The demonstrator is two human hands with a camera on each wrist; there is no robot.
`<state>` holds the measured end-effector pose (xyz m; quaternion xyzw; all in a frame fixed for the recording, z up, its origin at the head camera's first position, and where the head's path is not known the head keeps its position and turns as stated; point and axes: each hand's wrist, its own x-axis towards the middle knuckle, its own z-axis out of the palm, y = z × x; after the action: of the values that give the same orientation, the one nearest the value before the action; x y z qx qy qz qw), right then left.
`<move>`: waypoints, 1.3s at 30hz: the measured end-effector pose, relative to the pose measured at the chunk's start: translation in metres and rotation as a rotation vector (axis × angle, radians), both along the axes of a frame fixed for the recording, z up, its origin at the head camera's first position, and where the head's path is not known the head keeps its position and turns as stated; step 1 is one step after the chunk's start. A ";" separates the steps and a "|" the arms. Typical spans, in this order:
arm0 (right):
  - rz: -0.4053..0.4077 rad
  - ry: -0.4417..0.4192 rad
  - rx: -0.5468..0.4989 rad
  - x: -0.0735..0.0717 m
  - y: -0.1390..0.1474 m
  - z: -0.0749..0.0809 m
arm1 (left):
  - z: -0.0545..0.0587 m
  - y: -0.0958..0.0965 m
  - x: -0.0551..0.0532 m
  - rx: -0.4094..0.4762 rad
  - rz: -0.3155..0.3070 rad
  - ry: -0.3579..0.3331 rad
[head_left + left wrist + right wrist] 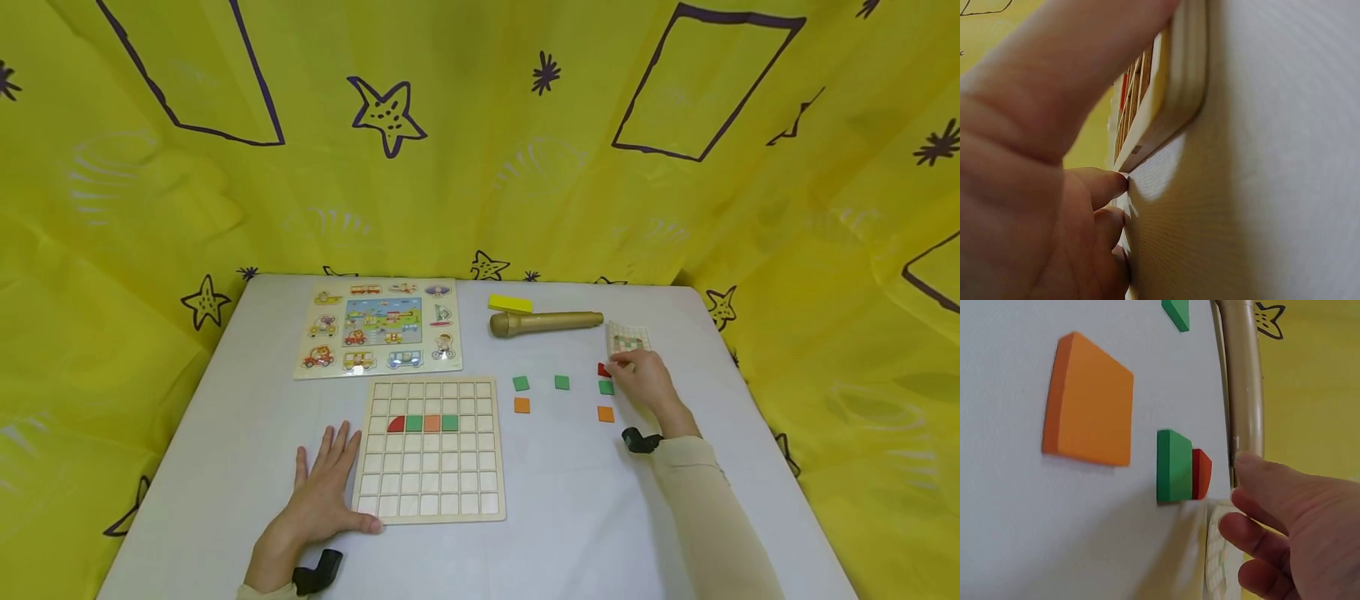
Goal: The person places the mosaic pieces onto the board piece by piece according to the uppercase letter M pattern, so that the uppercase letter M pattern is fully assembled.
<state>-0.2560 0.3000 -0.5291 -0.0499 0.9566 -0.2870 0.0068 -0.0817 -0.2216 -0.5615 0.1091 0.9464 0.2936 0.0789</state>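
Note:
My left hand (321, 492) lies spread on the table at the left side of a wooden grid board (440, 522), its thumb at the near left corner. In the left wrist view the thumb touches the board's edge (1175, 81). One row of the board holds a red rounded piece (397, 424), a green square (414, 423), a salmon square (432, 423) and another green square (450, 423). My right hand (643, 379) hovers by a loose red piece (1201, 474), its fingers loosely bent. Nothing shows between them. A green square (1174, 465) sits beside that red piece.
A patterned card (628, 333) lies just beyond my right hand. Loose orange squares (522, 406) and green squares (562, 382) lie right of the board. Behind are a gold microphone (546, 323), a yellow block (511, 303) and a vehicle picture puzzle (378, 371). Yellow curtains (450, 208) surround the table.

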 end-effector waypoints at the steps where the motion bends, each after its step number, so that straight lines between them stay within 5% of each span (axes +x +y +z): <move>1: -0.001 -0.023 -0.001 -0.001 -0.001 -0.001 | 0.000 0.000 0.000 0.001 0.000 0.001; 7: 0.011 -0.068 0.036 -0.007 -0.007 -0.007 | -0.001 0.000 -0.001 -0.001 0.003 -0.002; 16: 0.047 0.032 0.082 -0.008 -0.010 -0.011 | -0.001 -0.001 -0.001 -0.003 0.005 -0.004; 39: -0.016 0.165 -0.118 -0.001 -0.033 -0.011 | 0.003 0.001 -0.001 -0.005 0.007 -0.005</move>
<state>-0.2574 0.2674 -0.5400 -0.0660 0.9358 -0.3376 -0.0775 -0.0831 -0.2207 -0.5586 0.1049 0.9473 0.2918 0.0803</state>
